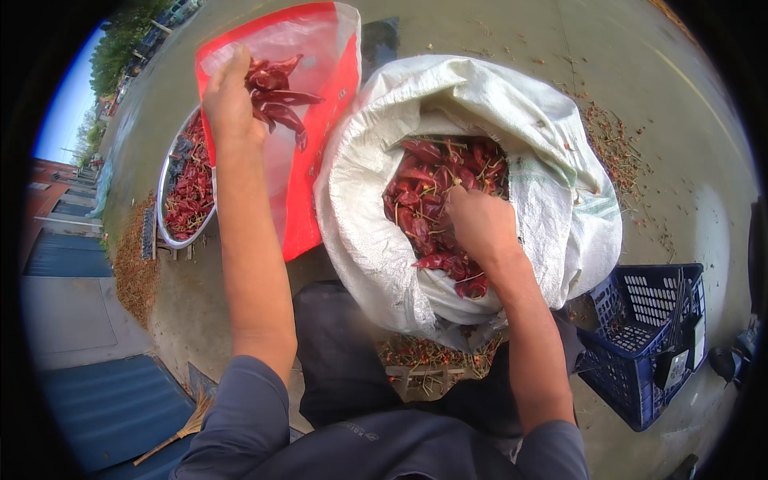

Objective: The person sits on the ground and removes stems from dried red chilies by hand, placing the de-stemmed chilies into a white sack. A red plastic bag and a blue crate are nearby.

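My left hand (231,99) holds a bunch of dried red chilli peppers (279,96) in front of a red-edged, whitish plastic bag (303,198). The pepper tips fan out to the right of the fingers. Between my knees stands a large white woven sack (360,198) with its rim rolled down. Dried red chilli peppers with pale stems (423,204) show inside its mouth. My right hand (483,219) reaches into the sack, its fingers curled and pinched at a pepper's stem end. The fingertips are partly hidden.
At left, a metal basin (180,243) holds more dried chillies. A blue plastic crate (630,354) stands at right. Stems and scraps (612,144) litter the concrete floor. A straw broom (192,423) lies at lower left, near a low wooden slatted piece (420,373).
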A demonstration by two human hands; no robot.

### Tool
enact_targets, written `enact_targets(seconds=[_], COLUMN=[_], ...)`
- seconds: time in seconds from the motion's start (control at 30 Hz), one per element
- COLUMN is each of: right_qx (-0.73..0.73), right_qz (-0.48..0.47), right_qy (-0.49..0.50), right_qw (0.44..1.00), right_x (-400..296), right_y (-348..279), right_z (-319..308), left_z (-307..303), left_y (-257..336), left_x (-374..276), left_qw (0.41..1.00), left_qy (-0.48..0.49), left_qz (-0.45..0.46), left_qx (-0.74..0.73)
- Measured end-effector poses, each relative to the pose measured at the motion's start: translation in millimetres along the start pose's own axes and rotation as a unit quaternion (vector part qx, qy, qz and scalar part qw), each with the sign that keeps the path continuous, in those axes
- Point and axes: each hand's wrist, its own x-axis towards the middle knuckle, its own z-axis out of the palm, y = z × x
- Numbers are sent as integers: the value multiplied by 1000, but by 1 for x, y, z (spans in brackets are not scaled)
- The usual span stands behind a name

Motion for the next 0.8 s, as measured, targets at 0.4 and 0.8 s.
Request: enact_targets(seconds=[0.4, 0.8], right_qx=[-50, -62], right_qz=[79, 34], right_qy=[-54, -7], right_qw=[994, 997], right_x=[0, -2], right_y=[-1, -2], right_z=[-14, -7], left_z=[-111, -121], left_y=[-21, 54], left_x=[-72, -77], left_qw=[423, 235], left_qy=[-284, -430], left_qz=[269, 69], left_qx=[817, 869])
